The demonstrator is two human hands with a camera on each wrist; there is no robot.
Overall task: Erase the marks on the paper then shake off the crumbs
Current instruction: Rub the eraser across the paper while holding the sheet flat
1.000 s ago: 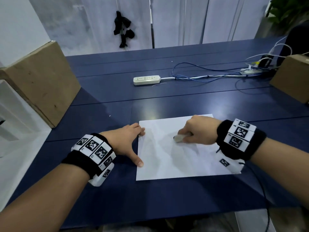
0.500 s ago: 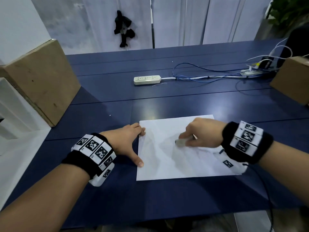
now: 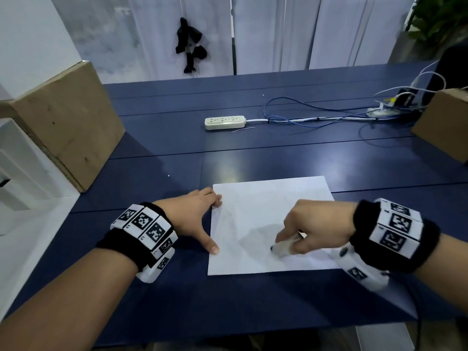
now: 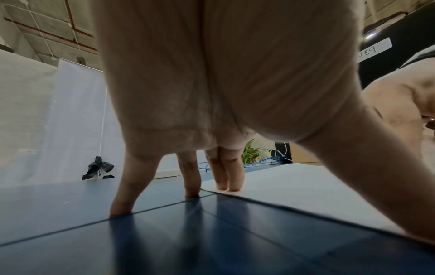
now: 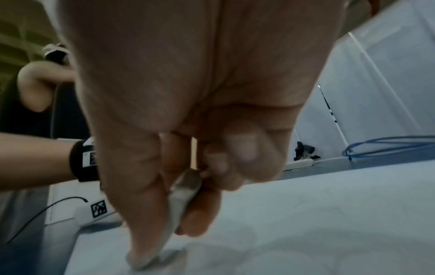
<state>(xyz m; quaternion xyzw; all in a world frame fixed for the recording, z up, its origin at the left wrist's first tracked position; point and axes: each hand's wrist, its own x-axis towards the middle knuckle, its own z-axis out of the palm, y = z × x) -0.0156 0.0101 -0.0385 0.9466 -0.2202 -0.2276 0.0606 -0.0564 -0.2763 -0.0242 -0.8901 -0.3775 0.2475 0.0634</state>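
A white sheet of paper (image 3: 255, 216) lies on the dark blue table (image 3: 177, 138) in front of me. My right hand (image 3: 311, 229) pinches a whitish eraser (image 3: 283, 247) and presses its tip onto the lower middle of the sheet; the right wrist view shows the eraser (image 5: 179, 204) between thumb and fingers, touching the paper (image 5: 306, 214). My left hand (image 3: 195, 214) lies spread at the sheet's left edge, two fingertips (image 4: 227, 184) on the paper (image 4: 294, 189) and the thumb near its lower left side. Faint grey marks show on the sheet.
A power strip (image 3: 225, 122) with blue and white cables (image 3: 316, 117) lies further back. A cardboard box (image 3: 68, 122) stands at the left, another box (image 3: 443, 122) at the right. A white shelf (image 3: 17, 173) stands left of the table.
My right hand with the eraser has slid down the paper toward me, from the upper middle to the lower middle. The left hand has stayed put.
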